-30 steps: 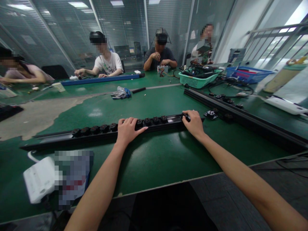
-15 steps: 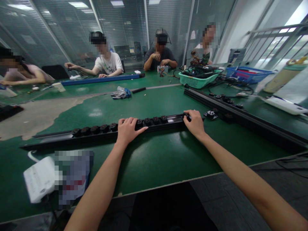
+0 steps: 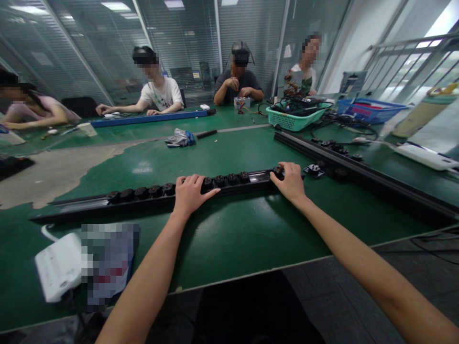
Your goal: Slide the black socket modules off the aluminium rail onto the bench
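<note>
The left hand (image 3: 191,193) lies palm down across the middle of a long black aluminium rail (image 3: 233,179) fitted with a row of round black sockets, fingers apart and draped over the sockets, thumb stretched along the near side. The right hand (image 3: 292,184) sits toward the rail's right end, fingers curled over the last socket; from this view I can't be sure whether either hand is clamping or only resting. The rail lies crosswise on a green desk (image 3: 229,239) with a worn bare patch to the left. A second black rail (image 3: 358,174) runs off to the right, a small black fitting (image 3: 313,170) between it and the right hand. Nearer the left arm are a white device (image 3: 59,267) and a pixelated item (image 3: 109,267). Farther off lie crumpled gloves (image 3: 180,138) and a green basket of cables (image 3: 294,119). Three co-workers sit across the desk, before glass walls with blinds.
</note>
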`<state>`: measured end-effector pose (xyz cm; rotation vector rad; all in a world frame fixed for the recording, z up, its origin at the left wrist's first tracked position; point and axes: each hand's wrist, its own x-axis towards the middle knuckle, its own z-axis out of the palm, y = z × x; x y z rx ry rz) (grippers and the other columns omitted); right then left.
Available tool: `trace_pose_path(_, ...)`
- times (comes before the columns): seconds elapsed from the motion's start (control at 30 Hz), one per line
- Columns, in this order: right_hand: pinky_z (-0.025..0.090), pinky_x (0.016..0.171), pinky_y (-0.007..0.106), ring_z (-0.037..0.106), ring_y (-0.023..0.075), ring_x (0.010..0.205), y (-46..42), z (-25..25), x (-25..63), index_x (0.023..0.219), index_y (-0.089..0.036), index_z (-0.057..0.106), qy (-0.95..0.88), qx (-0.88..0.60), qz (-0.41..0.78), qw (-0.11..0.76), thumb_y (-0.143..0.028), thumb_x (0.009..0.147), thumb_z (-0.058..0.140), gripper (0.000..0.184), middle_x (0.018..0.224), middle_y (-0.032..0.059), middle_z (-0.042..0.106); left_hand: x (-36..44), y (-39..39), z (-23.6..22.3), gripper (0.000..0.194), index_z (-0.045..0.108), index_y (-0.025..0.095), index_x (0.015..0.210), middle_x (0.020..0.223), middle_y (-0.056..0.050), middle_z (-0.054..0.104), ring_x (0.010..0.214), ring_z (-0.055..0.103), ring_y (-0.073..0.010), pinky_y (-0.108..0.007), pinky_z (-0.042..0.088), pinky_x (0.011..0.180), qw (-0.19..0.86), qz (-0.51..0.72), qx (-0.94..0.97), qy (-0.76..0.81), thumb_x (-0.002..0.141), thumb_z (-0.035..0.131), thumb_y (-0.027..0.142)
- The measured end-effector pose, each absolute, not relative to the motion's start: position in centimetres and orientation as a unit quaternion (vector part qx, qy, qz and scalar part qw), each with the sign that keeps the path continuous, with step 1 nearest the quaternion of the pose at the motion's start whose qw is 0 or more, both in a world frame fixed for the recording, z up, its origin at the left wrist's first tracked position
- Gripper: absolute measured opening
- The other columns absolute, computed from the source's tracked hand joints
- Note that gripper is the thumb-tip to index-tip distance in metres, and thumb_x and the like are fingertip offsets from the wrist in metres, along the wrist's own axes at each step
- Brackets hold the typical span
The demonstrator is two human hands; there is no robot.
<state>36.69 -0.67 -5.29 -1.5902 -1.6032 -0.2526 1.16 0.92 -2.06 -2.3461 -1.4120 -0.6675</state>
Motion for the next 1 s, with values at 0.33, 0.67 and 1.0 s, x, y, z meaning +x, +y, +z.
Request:
trace_pose_path(0.33,0.043,0.096,0.05,0.05,0.0307,0.098,-0.5,-5.4,37.3,0.096,-0.016,0.067,-0.632,-0.668,-0.107,0.378,-0.048,0.09,0.055,0.034,0.093,0.0134,0.061,1.2,0.8,-2.0,0.063,0.069,0.021,0.111,0.109,-0.014,0.071,0.104,0.063,-0.0328,-0.049,0.036,0.1,0.167,-0.233,-0.819,-0.496,0.087,0.048,0.076)
trace_pose_path(0.67,0.04,0.101,0.05,0.052,0.0301,0.097,-0.5,-5.2,37.6,0.093,-0.017,0.066,-0.625,-0.675,-0.103,0.379,-0.047,0.09,0.055,0.032,0.091,0.013,0.063,1.2,1.0,-2.1,0.065,0.069,0.02,0.112,0.109,-0.015,0.071,0.103,0.063,-0.0324,-0.048,0.036,0.099,0.175,-0.228,-0.821,-0.493,0.088,0.047,0.076)
trace_pose_path(1.0,0.041,0.102,0.051,0.052,0.0302,0.097,-0.3,-5.3,38.3,0.092,-0.017,0.066,-0.619,-0.678,-0.101,0.383,-0.047,0.089,0.053,0.033,0.091,0.0131,0.062,1.2,1.0,-2.1,0.064,0.07,0.021,0.111,0.107,-0.014,0.071,0.102,0.064,-0.0325,-0.048,0.036,0.1,0.173,-0.234,-0.821,-0.491,0.087,0.048,0.076)
